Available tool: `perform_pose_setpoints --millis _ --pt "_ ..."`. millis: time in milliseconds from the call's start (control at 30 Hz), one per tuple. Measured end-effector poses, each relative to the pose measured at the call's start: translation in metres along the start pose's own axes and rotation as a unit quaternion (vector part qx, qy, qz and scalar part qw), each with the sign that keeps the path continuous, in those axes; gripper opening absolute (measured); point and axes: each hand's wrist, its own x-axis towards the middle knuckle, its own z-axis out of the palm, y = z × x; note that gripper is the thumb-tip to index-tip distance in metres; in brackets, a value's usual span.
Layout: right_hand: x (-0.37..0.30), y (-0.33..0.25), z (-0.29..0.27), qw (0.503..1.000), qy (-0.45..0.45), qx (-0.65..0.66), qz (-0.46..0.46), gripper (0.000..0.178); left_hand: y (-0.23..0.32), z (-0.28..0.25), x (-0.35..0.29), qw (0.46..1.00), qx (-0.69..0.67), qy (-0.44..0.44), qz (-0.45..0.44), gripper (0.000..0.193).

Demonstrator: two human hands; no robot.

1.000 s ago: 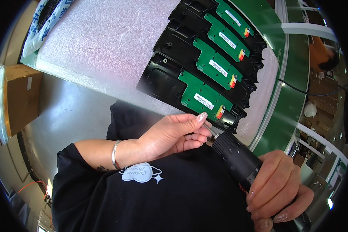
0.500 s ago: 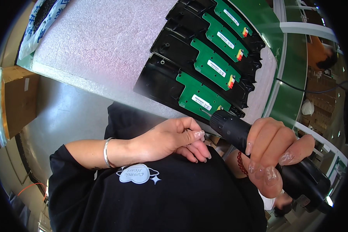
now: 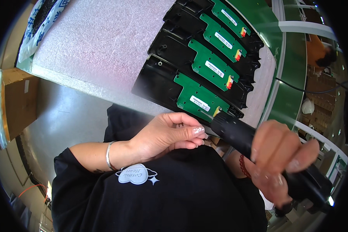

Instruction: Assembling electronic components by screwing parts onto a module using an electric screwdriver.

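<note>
My right hand (image 3: 278, 150), slightly blurred, is wrapped around a black electric screwdriver (image 3: 234, 133). Its thin bit points up and left, over the near edge of the closest green circuit board (image 3: 187, 94); whether it touches cannot be told. That board lies in a black plastic housing (image 3: 152, 79) and carries a white label and a yellowish connector, partly covered by the screwdriver. My left hand (image 3: 170, 133) is closed in front of the housing, thumb and fingertips pressed together. Anything in that pinch is hidden. Further black housings with green boards (image 3: 210, 60) lie side by side behind.
The housings lie on a pale foam sheet (image 3: 96, 50) covering the table. A blue-and-white plastic bag (image 3: 42, 29) sits at its far left corner. Left of the table stands a cardboard box (image 3: 21, 96). A black cable (image 3: 309, 89) runs at the right, near another person in orange (image 3: 317, 50).
My right hand and the screwdriver have shifted slightly right and down. My left hand's fingers have drawn into a tighter pinch. The housings stay in place, with the view slightly shifted.
</note>
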Motion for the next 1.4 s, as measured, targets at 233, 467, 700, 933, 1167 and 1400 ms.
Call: perform_pose_setpoints --millis 233,467,700,933,1167,1400 --pt "-0.011 -0.025 0.008 0.987 0.031 0.132 -0.085 0.022 -0.001 0.002 0.005 1.000 -0.029 0.007 -0.007 0.016" --pt "-0.014 -0.032 0.005 0.994 0.022 0.103 -0.042 0.020 -0.003 0.007 0.014 0.998 -0.016 -0.032 -0.045 0.025" --pt "-0.012 0.001 -0.012 0.995 0.093 0.010 -0.041 0.024 -0.006 0.019 0.022 0.993 -0.086 -0.009 -0.083 0.036" --pt "-0.008 0.004 -0.021 0.997 0.066 0.028 0.001 0.023 -0.002 0.016 0.016 0.992 0.023 -0.101 -0.064 0.032" --pt "-0.002 0.007 -0.024 0.999 0.039 0.027 0.014 0.023 0.004 0.016 0.015 0.989 0.079 -0.113 -0.049 0.022" --pt "0.004 0.008 -0.018 0.999 0.021 -0.003 0.047 0.022 0.007 0.016 0.014 0.992 0.106 -0.068 -0.022 0.017"
